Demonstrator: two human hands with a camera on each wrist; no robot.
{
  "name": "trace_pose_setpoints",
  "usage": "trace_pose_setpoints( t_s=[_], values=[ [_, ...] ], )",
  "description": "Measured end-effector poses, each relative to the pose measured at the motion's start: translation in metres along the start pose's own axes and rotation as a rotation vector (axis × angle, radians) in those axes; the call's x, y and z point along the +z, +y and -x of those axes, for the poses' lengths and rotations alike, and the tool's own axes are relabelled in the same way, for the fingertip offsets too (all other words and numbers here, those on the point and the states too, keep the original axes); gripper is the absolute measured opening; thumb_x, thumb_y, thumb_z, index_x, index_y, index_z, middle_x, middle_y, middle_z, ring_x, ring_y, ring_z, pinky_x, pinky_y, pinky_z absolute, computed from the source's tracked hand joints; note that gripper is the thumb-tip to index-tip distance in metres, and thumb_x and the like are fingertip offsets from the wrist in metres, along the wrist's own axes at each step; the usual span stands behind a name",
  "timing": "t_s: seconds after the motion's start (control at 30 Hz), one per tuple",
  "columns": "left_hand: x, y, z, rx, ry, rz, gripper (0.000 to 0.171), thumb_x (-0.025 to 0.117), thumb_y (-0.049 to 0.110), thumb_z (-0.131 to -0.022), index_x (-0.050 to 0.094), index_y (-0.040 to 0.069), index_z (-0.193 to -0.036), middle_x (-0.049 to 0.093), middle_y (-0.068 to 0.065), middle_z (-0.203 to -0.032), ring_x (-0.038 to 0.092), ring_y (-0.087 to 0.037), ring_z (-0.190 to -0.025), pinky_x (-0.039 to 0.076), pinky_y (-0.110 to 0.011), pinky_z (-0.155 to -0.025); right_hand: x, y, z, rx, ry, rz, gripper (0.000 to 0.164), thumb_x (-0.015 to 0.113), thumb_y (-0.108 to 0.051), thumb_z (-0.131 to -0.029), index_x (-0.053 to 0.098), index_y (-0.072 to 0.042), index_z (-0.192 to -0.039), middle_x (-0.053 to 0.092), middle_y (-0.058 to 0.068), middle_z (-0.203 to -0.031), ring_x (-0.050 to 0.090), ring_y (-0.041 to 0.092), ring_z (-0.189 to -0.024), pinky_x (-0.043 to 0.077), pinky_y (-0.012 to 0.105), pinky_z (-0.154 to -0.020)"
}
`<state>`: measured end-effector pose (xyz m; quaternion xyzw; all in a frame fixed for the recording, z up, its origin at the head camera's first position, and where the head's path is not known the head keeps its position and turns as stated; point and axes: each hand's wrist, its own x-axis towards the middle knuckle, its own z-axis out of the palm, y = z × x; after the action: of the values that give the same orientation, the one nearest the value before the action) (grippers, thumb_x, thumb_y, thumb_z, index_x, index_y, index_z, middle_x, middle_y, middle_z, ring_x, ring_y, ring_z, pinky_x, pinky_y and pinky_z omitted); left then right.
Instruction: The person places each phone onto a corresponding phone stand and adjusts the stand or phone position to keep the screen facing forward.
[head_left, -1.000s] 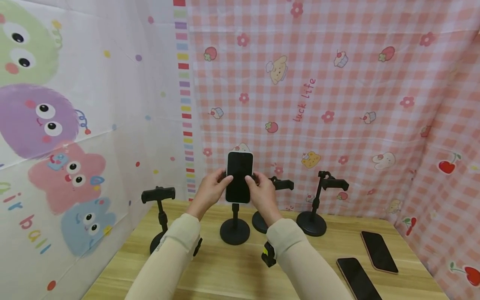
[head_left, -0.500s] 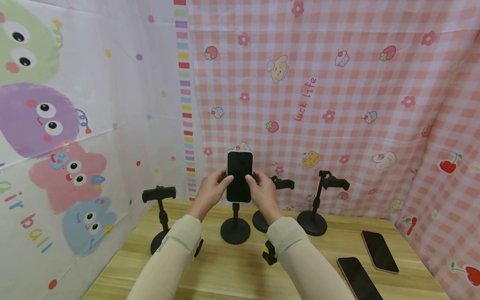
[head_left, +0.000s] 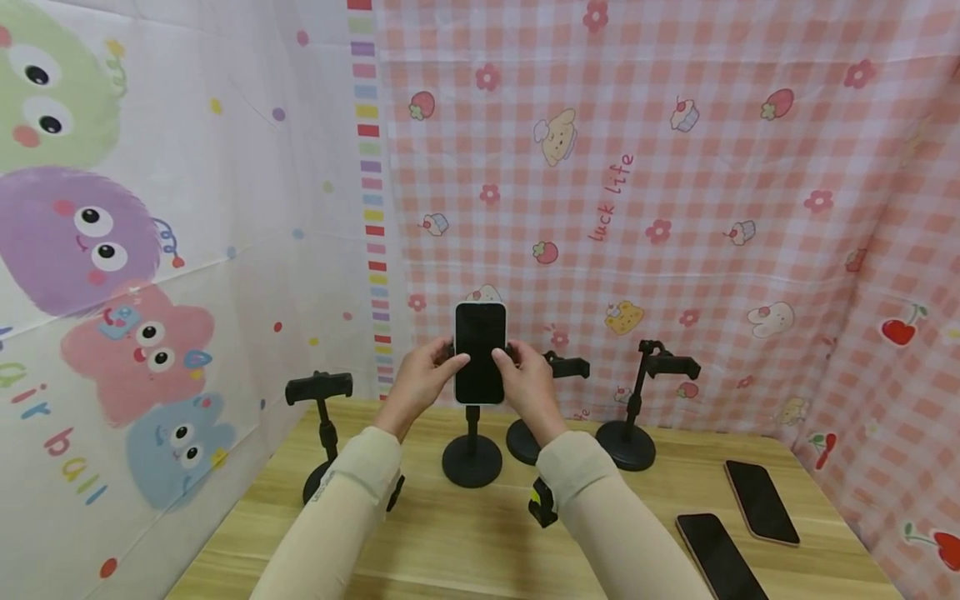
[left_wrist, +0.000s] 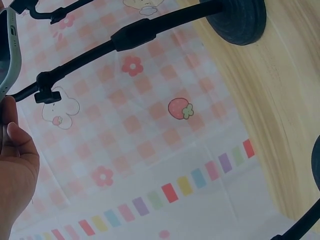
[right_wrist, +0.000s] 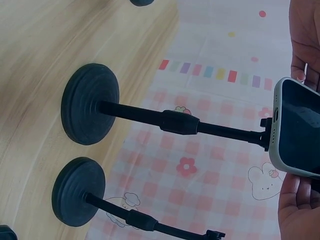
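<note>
A white-edged smartphone (head_left: 480,354) with a dark screen stands upright at the top of a black phone stand (head_left: 472,461) in the middle of the head view. My left hand (head_left: 415,381) grips its left edge, with the thumb on the front and the fingers behind. On the opposite edge, my right hand (head_left: 529,385) holds it the same way. From the right wrist, the stand's pole (right_wrist: 180,122) runs up to the back of the phone (right_wrist: 302,130). The clamp behind the phone is mostly hidden. The left wrist view catches only a corner of the phone (left_wrist: 13,47).
Further black stands are around: one at left (head_left: 318,388), one partly behind my right hand (head_left: 522,442), one at right (head_left: 625,447). Two dark phones lie at the right, one farther back (head_left: 762,502), one nearer (head_left: 722,557). Patterned cloth (head_left: 540,317) hangs behind the wooden table (head_left: 450,542).
The left thumb tip reaches slightly further onto the screen. Phone, stand and right hand stay in place.
</note>
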<state>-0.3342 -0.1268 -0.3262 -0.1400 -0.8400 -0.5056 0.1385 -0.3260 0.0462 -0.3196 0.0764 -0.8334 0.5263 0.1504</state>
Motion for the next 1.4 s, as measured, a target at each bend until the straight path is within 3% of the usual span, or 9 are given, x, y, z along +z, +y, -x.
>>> trace_pose_setpoints(
  t_s=[0.23, 0.5, 0.9, 1.13, 1.4],
  values=[
    [0.0004, -0.0003, -0.0003, -0.007, 0.004, -0.022, 0.034, 0.060, 0.039, -0.092, 0.063, 0.017, -0.117, 0.071, -0.007, -0.107, 0.061, -0.020, -0.093, 0.051, -0.049, -0.089, -0.0013, -0.0016, 0.0016, 0.010, -0.014, 0.007, 0.045, 0.054, -0.034, -0.097, 0.054, -0.006, -0.132, 0.063, 0.016, -0.122, 0.059, 0.028, -0.104, 0.049, 0.050, -0.094],
    [0.0023, 0.0001, 0.0014, 0.041, 0.035, -0.072, 0.029, 0.060, 0.037, -0.093, 0.064, 0.015, -0.111, 0.071, -0.007, -0.093, 0.056, -0.021, -0.078, 0.049, -0.038, -0.072, -0.0009, -0.0024, 0.0017, -0.011, 0.011, 0.022, 0.042, 0.056, -0.030, -0.096, 0.057, -0.005, -0.130, 0.066, 0.017, -0.118, 0.061, 0.029, -0.100, 0.052, 0.050, -0.090],
    [0.0032, 0.0008, 0.0022, 0.046, 0.042, -0.053, 0.031, 0.058, 0.034, -0.094, 0.062, 0.014, -0.117, 0.072, -0.009, -0.103, 0.061, -0.020, -0.086, 0.053, -0.046, -0.082, 0.0027, -0.0028, 0.0032, 0.031, 0.018, 0.013, 0.043, 0.056, -0.034, -0.096, 0.056, -0.009, -0.131, 0.066, 0.015, -0.117, 0.062, 0.028, -0.096, 0.054, 0.049, -0.088],
    [0.0032, 0.0012, 0.0031, 0.041, 0.040, -0.046, 0.032, 0.058, 0.036, -0.094, 0.062, 0.015, -0.118, 0.071, -0.008, -0.100, 0.059, -0.021, -0.083, 0.052, -0.043, -0.077, 0.0027, -0.0010, 0.0023, 0.022, 0.026, 0.028, 0.043, 0.056, -0.033, -0.096, 0.056, -0.007, -0.131, 0.065, 0.015, -0.120, 0.061, 0.028, -0.100, 0.052, 0.049, -0.090],
    [0.0037, -0.0001, 0.0028, 0.039, 0.039, -0.042, 0.034, 0.057, 0.036, -0.094, 0.061, 0.015, -0.120, 0.070, -0.009, -0.103, 0.060, -0.021, -0.087, 0.053, -0.046, -0.082, 0.0008, -0.0024, 0.0024, 0.025, 0.002, 0.016, 0.044, 0.055, -0.033, -0.096, 0.055, -0.007, -0.132, 0.064, 0.015, -0.121, 0.060, 0.028, -0.102, 0.051, 0.050, -0.092]
  ],
)
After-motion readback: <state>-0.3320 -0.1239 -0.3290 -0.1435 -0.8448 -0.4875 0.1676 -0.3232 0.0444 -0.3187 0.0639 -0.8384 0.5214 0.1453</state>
